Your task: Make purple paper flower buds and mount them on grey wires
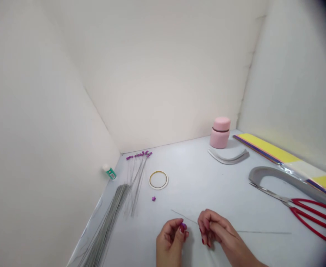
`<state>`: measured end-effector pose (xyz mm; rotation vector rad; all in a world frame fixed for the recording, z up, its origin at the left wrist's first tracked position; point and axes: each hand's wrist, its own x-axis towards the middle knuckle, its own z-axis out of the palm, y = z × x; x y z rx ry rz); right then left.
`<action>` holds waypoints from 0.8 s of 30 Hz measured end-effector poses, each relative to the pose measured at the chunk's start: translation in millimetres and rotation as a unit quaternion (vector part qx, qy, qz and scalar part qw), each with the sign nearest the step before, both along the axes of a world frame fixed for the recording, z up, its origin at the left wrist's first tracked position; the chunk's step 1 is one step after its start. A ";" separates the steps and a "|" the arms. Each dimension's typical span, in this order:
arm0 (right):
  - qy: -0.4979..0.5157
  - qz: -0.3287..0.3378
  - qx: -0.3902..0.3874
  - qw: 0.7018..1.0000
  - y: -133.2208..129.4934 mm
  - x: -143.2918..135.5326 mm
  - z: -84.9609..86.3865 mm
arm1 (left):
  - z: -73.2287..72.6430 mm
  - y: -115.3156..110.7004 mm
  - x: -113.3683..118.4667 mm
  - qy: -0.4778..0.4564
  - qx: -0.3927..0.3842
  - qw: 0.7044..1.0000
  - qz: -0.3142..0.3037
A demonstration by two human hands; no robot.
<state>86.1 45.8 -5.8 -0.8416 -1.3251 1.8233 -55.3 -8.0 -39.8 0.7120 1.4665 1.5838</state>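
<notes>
My left hand (172,235) pinches a small purple star (184,225) between thumb and fingertips, which partly cover it. Just to its right, my right hand (215,230) is closed on a thin grey wire (263,232). One end of the wire reaches up and left past the star, while the other runs out to the right beyond the wrist. Another purple star (153,198) lies on the table ahead of my left hand. Farther back are several wires topped with purple stars (139,154), set side by side.
At left lie a bundle of grey wires (106,222) and a glue stick (110,172). A roll of tape (158,180) sits mid-table. A pink jar (220,133), grey paper strips (229,160), red-handled scissors (285,201) and yellow packaged sheets (271,147) are at right. White walls enclose the table.
</notes>
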 end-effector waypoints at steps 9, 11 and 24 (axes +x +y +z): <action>-0.037 0.020 0.005 0.999 10.0 -5.2 10.8 | 8.4 -3.0 -6.9 0.219 0.045 0.974 -0.041; -0.088 0.035 0.036 0.995 16.2 -8.7 17.7 | 5.5 -4.0 -6.2 0.268 0.038 0.961 -0.050; -0.278 0.105 0.222 0.929 74.2 -64.9 33.8 | -0.5 -3.5 -7.2 0.379 0.017 0.924 -0.049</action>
